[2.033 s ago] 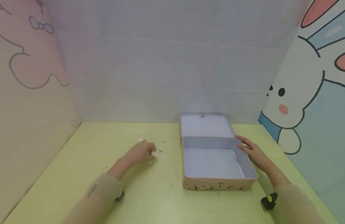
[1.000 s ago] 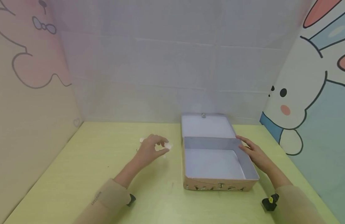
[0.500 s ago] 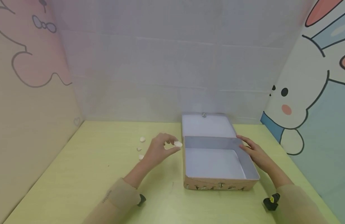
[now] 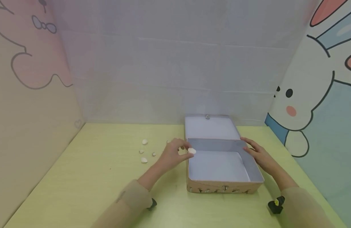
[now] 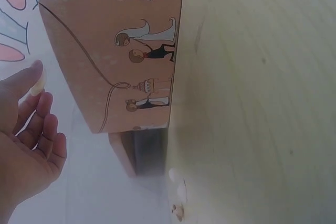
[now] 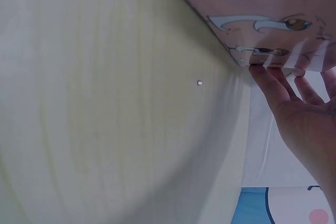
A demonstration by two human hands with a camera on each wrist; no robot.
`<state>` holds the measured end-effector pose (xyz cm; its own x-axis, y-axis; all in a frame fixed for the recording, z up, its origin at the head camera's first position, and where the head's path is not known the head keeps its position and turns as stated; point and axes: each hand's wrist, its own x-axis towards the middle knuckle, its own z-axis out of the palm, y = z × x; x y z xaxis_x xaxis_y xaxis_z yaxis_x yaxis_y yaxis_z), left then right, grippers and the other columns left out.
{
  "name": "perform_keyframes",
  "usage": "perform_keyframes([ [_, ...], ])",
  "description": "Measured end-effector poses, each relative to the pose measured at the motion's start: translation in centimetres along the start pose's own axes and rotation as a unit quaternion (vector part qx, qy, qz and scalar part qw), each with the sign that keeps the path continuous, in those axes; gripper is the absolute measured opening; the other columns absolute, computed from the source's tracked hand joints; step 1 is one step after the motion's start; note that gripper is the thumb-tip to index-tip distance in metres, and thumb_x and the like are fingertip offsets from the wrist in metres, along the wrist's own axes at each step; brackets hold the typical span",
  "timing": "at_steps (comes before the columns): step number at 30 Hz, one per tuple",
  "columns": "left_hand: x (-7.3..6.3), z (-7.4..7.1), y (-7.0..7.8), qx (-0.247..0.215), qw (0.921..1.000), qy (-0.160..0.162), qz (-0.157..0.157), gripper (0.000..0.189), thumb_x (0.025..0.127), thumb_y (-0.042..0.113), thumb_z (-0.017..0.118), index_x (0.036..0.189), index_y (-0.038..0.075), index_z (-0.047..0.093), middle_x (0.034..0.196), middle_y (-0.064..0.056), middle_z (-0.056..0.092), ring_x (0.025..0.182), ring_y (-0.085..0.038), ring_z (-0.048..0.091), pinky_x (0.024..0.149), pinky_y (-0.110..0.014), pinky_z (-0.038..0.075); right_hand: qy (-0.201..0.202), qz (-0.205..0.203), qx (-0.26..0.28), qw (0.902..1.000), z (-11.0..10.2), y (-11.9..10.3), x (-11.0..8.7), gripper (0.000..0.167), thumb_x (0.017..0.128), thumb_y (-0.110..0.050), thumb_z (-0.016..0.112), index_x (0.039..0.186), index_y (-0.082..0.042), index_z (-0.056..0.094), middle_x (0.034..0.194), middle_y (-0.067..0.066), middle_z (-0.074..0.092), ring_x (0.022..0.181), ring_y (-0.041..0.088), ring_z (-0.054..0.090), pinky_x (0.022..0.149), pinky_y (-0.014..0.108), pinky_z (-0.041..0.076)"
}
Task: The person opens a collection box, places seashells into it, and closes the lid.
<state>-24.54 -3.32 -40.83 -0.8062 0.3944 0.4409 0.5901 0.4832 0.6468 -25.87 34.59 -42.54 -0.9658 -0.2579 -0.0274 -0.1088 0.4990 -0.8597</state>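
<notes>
My left hand (image 4: 174, 154) pinches a white seashell (image 4: 191, 151) between thumb and fingertips, over the left rim of an open box (image 4: 225, 187). In the left wrist view the same shell (image 5: 39, 85) shows pale between the fingertips, above the box's pink printed side (image 5: 105, 51). My right hand (image 4: 259, 157) rests on the box's right rim, and in the right wrist view its fingers (image 6: 270, 85) touch the box wall. On the table to the left lie several small shells: a white one (image 4: 145, 142), another white one (image 4: 144, 160) and a ringed one (image 4: 154, 154) among them.
The box lid (image 4: 211, 127) is hinged back toward the rear wall (image 4: 141, 79). Printed side walls flank the yellow table (image 4: 78, 177). A black wrist device (image 4: 276, 205) sits at the right sleeve. A tiny white speck (image 6: 199, 83) lies on the table right of the box.
My left hand picked the shell up from the table and carried it right, to the box's left rim. Shells behind the hand came into view. The right hand stayed on the rim.
</notes>
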Motion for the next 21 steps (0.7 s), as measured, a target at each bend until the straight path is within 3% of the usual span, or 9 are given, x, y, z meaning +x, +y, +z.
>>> perform_keyframes([
  [7, 0.7, 1.7, -0.2, -0.003, 0.9995, -0.030, 0.003, 0.024, 0.076, 0.025, 0.079, 0.095, 0.014, 0.070, 0.087, 0.005, 0.065, 0.086, -0.017, 0.055, 0.076, -0.025, 0.043, 0.002, -0.003, 0.004, 1.0000, 0.0, 0.2, 0.1, 0.058, 0.101, -0.031, 0.044, 0.151, -0.014, 0.020, 0.157, 0.019, 0.009, 0.138, 0.050, 0.013, 0.102, 0.069, 0.022],
  [14, 1.3, 2.4, 0.5, 0.028, 0.9964, -0.078, 0.017, 0.024, 0.079, 0.025, 0.077, 0.097, 0.011, 0.069, 0.092, 0.002, 0.067, 0.093, -0.021, 0.058, 0.082, -0.025, 0.046, 0.002, 0.003, -0.001, 1.0000, 0.1, 0.5, 0.1, 0.058, 0.100, -0.036, 0.043, 0.151, -0.016, 0.021, 0.157, 0.018, 0.009, 0.139, 0.049, 0.013, 0.103, 0.069, 0.023],
  [17, 1.5, 2.8, 0.5, 0.059, 0.9939, -0.090, 0.021, 0.024, 0.080, 0.027, 0.076, 0.097, 0.012, 0.069, 0.092, 0.003, 0.067, 0.094, -0.019, 0.059, 0.098, -0.032, 0.042, 0.003, 0.001, -0.004, 1.0000, 0.1, 0.4, 0.0, 0.058, 0.100, -0.035, 0.043, 0.151, -0.015, 0.021, 0.157, 0.019, 0.010, 0.139, 0.049, 0.013, 0.102, 0.069, 0.023],
  [21, 1.7, 3.2, 0.6, 0.096, 0.9900, -0.101, 0.019, 0.023, 0.080, 0.029, 0.075, 0.096, 0.014, 0.069, 0.092, 0.005, 0.067, 0.095, -0.017, 0.059, 0.115, -0.042, 0.023, 0.004, -0.001, -0.003, 1.0000, 0.1, 0.1, -0.2, 0.058, 0.101, -0.033, 0.043, 0.151, -0.015, 0.021, 0.156, 0.020, 0.009, 0.138, 0.050, 0.013, 0.102, 0.070, 0.022],
])
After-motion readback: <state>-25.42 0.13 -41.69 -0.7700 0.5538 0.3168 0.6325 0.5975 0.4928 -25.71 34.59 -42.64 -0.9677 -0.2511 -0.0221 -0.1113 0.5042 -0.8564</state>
